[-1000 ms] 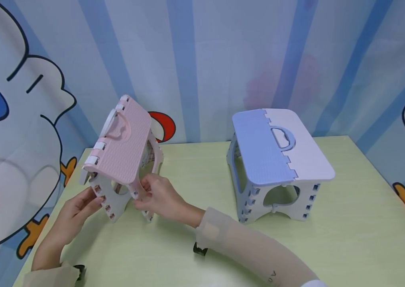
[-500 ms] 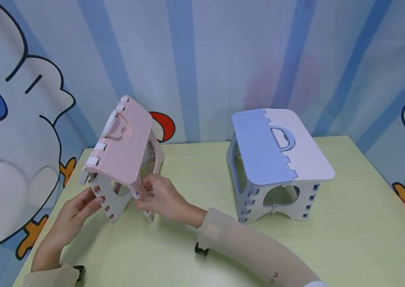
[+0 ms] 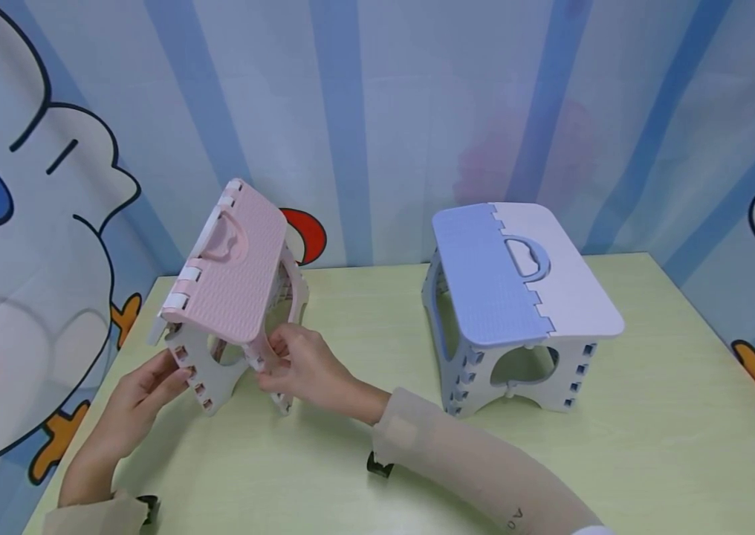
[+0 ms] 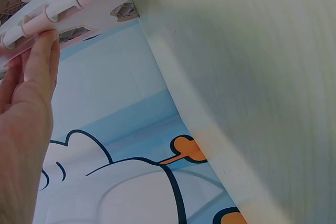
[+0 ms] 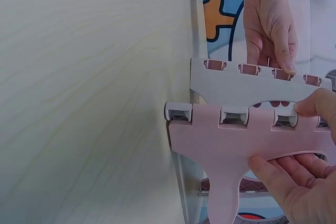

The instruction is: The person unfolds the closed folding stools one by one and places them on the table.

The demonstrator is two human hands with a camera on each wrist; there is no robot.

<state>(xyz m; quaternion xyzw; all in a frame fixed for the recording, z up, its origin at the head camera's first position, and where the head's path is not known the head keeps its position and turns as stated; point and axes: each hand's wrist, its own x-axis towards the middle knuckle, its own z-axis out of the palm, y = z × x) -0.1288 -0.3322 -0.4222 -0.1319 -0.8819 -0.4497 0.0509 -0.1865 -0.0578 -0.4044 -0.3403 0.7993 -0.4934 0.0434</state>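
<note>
A pink and white folding stool (image 3: pixel 237 275) stands half folded at the left of the table in the head view, its top bent into a ridge along the handle. My left hand (image 3: pixel 135 401) holds the white, hinged edge of its near left leg panel, thumb in front. My right hand (image 3: pixel 307 370) grips the near pink leg panel, seen in the right wrist view as the pink panel (image 5: pixel 247 140) with fingers through its cutout. The left wrist view shows my left fingers (image 4: pixel 39 66) against the hinge row. Parts of the far legs are hidden.
A blue and white folding stool (image 3: pixel 498 275) stands fully unfolded to the right, its blue handle (image 3: pixel 539 260) lying on the top. Behind the pale green table (image 3: pixel 377 327) hangs a striped blue curtain (image 3: pixel 404 134) with cartoon figures.
My right hand has shifted slightly right with the pink leg panel, and the two near leg panels stand a little wider apart. My left hand has stayed nearly still.
</note>
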